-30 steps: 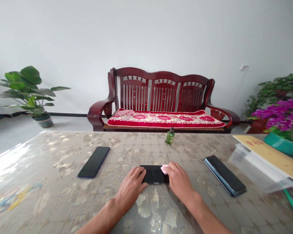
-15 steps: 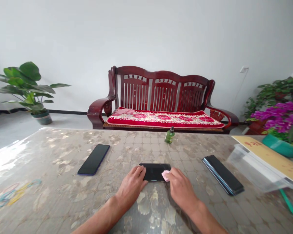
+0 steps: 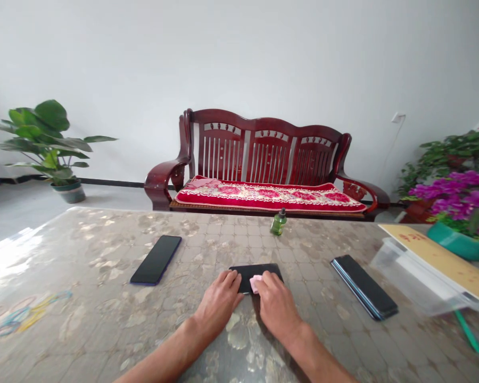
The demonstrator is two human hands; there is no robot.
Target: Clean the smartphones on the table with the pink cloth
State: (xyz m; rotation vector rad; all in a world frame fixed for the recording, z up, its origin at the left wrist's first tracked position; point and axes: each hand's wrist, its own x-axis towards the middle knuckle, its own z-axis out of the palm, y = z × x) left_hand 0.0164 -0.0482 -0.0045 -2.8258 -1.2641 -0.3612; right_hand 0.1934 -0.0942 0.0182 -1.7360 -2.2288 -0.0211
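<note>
A black smartphone (image 3: 246, 272) lies crosswise on the table in front of me, its screen facing up. My left hand (image 3: 222, 292) grips its left end, fingers over the far corner and thumb along the near edge. Pinched in my right hand (image 3: 274, 300) is a small pink cloth (image 3: 256, 283), pressed against the middle of the screen. That hand hides the lower right part of the phone.
Another phone (image 3: 156, 260) lies to the left, near several rubber bands (image 3: 24, 315). A green bottle (image 3: 278, 222) stands farther back. Stacked phones (image 3: 365, 287) lie right, beside a clear plastic box (image 3: 407, 279), a green pen (image 3: 468, 331) and a flower pot (image 3: 459, 240).
My right hand has slid the pink cloth leftward across the screen, from the phone's right end to its middle. My left hand keeps its hold at the left end.
</note>
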